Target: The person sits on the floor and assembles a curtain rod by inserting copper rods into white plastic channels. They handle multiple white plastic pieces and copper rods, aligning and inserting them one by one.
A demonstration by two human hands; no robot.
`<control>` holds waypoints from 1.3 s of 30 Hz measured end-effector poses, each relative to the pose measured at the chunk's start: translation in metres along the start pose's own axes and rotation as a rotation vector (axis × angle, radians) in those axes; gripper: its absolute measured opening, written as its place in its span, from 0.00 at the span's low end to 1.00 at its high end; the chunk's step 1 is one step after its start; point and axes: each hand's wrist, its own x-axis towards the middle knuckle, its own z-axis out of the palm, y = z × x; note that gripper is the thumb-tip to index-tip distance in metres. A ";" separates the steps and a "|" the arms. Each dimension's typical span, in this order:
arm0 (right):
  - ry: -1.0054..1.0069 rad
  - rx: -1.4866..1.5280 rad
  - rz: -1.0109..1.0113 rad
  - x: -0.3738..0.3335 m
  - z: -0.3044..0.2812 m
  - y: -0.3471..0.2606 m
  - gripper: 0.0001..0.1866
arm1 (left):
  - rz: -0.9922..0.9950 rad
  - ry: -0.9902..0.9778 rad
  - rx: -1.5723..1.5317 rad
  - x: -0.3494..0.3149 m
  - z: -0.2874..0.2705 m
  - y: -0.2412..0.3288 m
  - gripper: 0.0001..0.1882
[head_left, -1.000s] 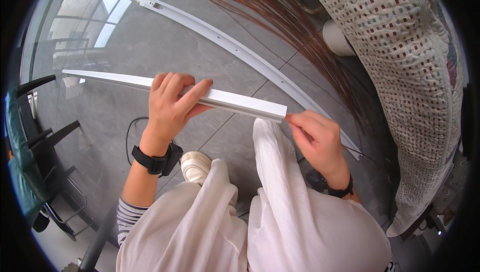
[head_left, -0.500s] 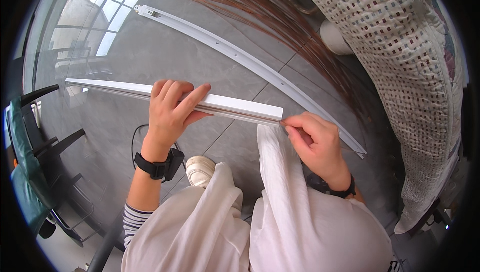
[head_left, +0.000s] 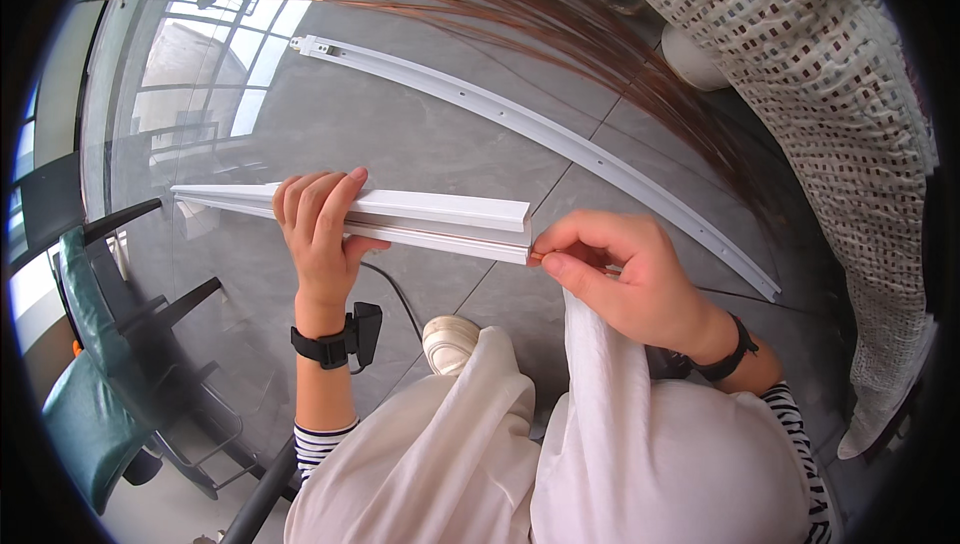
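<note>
With our left grip (head_left: 322, 234) we are clasping a white rail (head_left: 450, 206), fingers wrapping over its top, thumb bracing underneath. With our right grip (head_left: 632, 269) we are pinching a thin copper-coloured strand (head_left: 537, 257) at the rail's near end; how far it is running inside, we are not able to tell. We are holding that end above the floor (head_left: 350, 134), the rail stretching toward the floor's left edge. Probably we are doing best by aiming the strand straight along the channel, pressing lightly against kinking, and steadying the rail against twisting. Beyond, a holed strip (head_left: 550, 134) is lying on the floor, and brown wires (head_left: 570, 39) are spreading toward its far edge, near a quilted cloth (head_left: 800, 64)
</note>
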 end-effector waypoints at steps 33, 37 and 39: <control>-0.136 -0.349 -0.012 0.011 -0.008 -0.033 0.02 | 0.012 -0.016 0.030 -0.008 -0.004 -0.002 0.36; -0.136 -0.336 -0.011 0.011 -0.009 -0.031 0.02 | 0.018 -0.016 0.029 -0.008 -0.003 -0.001 0.36; -0.131 -0.328 -0.021 0.011 -0.009 -0.030 0.02 | 0.017 -0.017 0.031 -0.008 -0.003 0.000 0.36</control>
